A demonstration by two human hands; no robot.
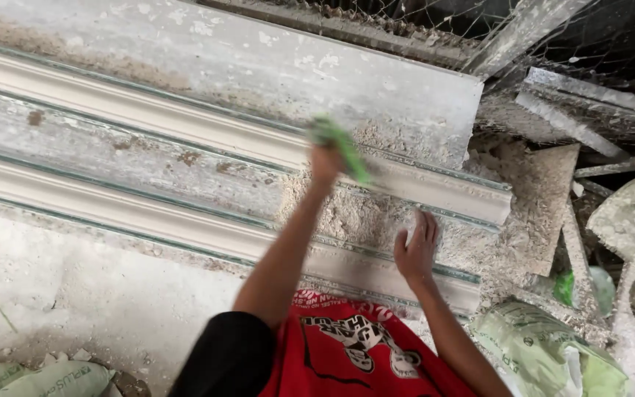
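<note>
Two long white plaster mouldings lie side by side on a dusty bench: the far moulding (pixel 185 121) and the near moulding (pixel 148 213). Thin green strips line their edges. My left hand (pixel 325 163) is raised over the far moulding and is shut on a blurred green tool (pixel 343 147). My right hand (pixel 416 251) lies flat, fingers apart, on the fibrous crumbly patch (pixel 354 213) between the mouldings near their right ends. A flat grey slab (pixel 273 66) lies behind the far moulding.
Pale green sacks lie at the lower right (pixel 538 353) and lower left (pixel 45 378). Broken slabs and debris (pixel 589 110) pile up at the upper right under wire mesh (pixel 406 15). A rough board (pixel 545 191) sits past the mouldings' right ends.
</note>
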